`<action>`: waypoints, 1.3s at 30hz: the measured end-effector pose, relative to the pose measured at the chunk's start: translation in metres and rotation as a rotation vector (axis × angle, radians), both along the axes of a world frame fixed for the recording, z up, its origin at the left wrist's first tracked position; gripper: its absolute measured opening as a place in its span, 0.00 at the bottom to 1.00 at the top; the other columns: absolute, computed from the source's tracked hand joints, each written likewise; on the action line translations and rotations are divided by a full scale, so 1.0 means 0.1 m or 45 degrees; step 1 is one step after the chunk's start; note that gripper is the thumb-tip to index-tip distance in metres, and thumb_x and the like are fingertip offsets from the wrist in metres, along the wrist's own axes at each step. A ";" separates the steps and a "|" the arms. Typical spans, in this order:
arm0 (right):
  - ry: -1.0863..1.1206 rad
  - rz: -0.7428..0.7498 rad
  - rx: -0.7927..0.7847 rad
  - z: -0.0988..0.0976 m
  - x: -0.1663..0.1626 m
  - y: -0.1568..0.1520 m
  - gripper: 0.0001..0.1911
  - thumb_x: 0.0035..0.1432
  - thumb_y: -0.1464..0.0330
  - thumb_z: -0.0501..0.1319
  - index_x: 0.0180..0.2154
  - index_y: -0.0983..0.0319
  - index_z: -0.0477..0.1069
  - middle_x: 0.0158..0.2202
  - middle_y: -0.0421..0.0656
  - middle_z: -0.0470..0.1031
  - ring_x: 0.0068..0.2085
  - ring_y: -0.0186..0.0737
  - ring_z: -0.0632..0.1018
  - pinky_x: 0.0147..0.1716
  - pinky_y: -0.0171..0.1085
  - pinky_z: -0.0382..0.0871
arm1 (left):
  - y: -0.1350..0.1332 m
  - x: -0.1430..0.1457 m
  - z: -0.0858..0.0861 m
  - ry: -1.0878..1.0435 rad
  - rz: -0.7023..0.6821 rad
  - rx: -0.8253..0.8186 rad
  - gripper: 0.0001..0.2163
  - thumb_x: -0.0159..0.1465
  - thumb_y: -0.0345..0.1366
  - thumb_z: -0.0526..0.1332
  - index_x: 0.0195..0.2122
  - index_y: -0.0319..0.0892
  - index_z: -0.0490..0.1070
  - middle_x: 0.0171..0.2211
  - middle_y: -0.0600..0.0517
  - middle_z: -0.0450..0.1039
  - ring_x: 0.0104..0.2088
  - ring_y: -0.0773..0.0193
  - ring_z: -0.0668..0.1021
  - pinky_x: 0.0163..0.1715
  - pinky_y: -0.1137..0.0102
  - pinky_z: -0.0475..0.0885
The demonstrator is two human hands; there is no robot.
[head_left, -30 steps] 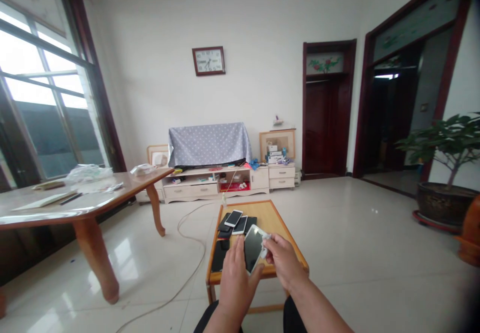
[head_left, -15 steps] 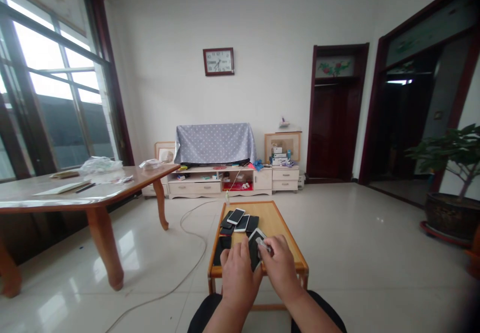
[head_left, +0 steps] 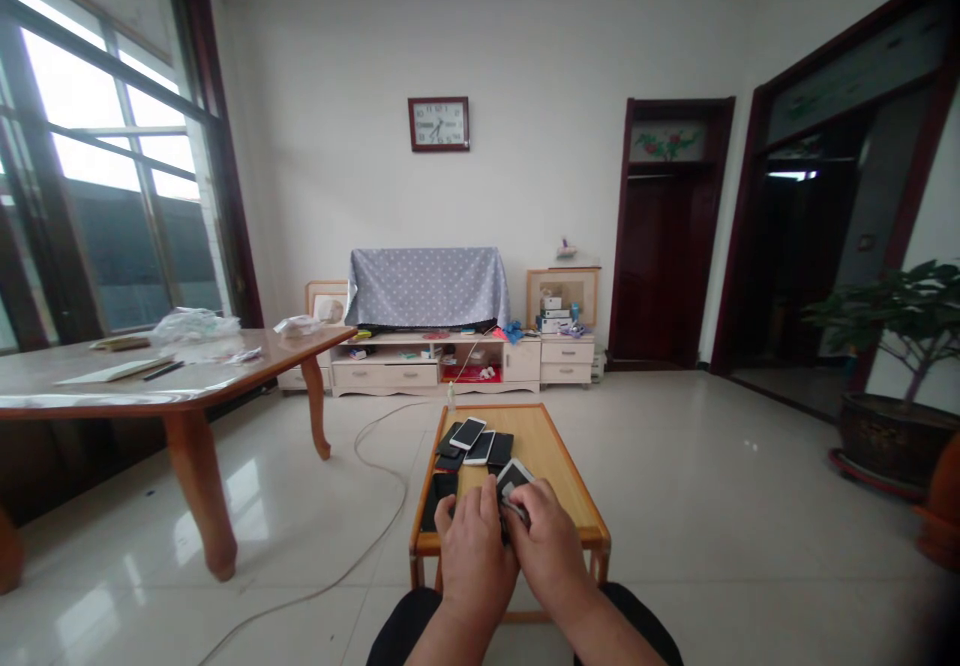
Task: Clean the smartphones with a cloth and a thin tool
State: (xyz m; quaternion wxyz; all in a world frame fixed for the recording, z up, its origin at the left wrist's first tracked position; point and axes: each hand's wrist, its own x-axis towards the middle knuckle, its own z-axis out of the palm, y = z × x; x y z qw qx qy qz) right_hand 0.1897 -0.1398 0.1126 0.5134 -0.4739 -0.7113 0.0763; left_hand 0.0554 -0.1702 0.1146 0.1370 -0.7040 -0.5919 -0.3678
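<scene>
Over the near end of a small wooden table (head_left: 561,458), my left hand (head_left: 476,544) is closed around the lower left side of a white-framed smartphone (head_left: 514,474) with a dark screen. My right hand (head_left: 549,544) has its fingers bunched on the phone's lower screen, pinching a small whitish wipe that the fingers mostly hide. Beyond the hands lies a loose pile of phones, among them a white phone (head_left: 468,434) on top and another white phone (head_left: 479,448) beside it. A larger black phone (head_left: 439,501) rests flat left of my left hand.
A small clear bottle (head_left: 451,395) stands at the small table's far left corner. To the left is a large brown table (head_left: 247,371) with plastic bags (head_left: 196,328). A cable (head_left: 390,521) runs across the floor. A potted plant (head_left: 904,426) stands at the right.
My right hand has slid down the phone's screen toward its lower end, closer to my left hand. My left hand keeps its hold. The view has shifted slightly.
</scene>
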 end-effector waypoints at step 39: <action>0.111 -0.248 -0.048 0.14 0.00 0.21 0.12 0.64 0.57 0.58 0.34 0.57 0.72 0.34 0.43 0.77 0.36 0.43 0.76 0.35 0.37 0.65 | -0.07 -0.01 -0.12 -0.015 -0.086 0.000 0.29 0.58 0.37 0.66 0.62 0.45 0.65 0.47 0.47 0.76 0.49 0.52 0.75 0.64 0.46 0.50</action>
